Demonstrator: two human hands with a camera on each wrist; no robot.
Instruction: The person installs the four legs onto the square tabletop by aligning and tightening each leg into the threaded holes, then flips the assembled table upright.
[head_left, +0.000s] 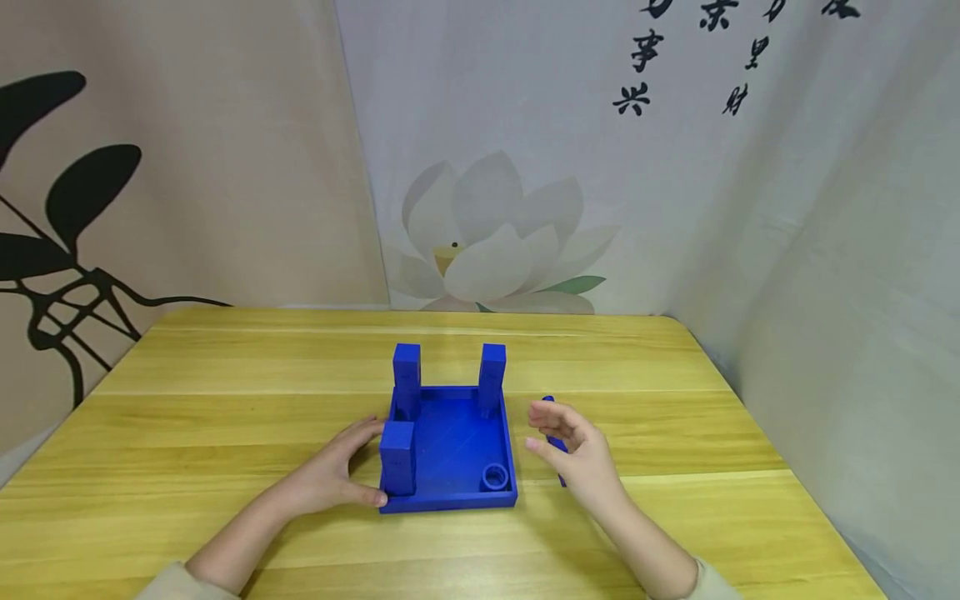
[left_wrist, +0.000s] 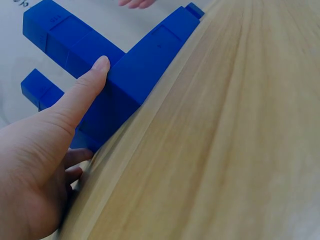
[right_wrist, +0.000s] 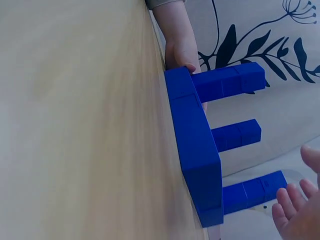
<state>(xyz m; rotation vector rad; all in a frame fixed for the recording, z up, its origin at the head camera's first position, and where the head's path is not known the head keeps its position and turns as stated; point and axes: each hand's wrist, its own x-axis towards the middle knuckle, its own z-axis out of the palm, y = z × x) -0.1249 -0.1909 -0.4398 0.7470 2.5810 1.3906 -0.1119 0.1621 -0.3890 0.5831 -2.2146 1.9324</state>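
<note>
A blue square tray-like base (head_left: 453,446) with a raised rim lies on the table. Three square blue posts rise from its corners: far left (head_left: 407,375), far right (head_left: 492,375) and near left (head_left: 397,458). At the near right corner is a round socket (head_left: 494,477) with no post in it. My left hand (head_left: 330,475) holds the base's left side, thumb at the near corner and fingers along the wall; its thumb (left_wrist: 87,90) also shows in the left wrist view. Right of the base, my right hand (head_left: 577,454) is raised, fingers loosely bent, holding nothing. It partly hides a blue post (head_left: 557,442) lying behind it.
The wooden table (head_left: 300,358) extends around the base to both sides. A printed curtain (head_left: 525,100) with a flower and black characters hangs behind its far edge. Another pale curtain (head_left: 847,250) runs along the right side.
</note>
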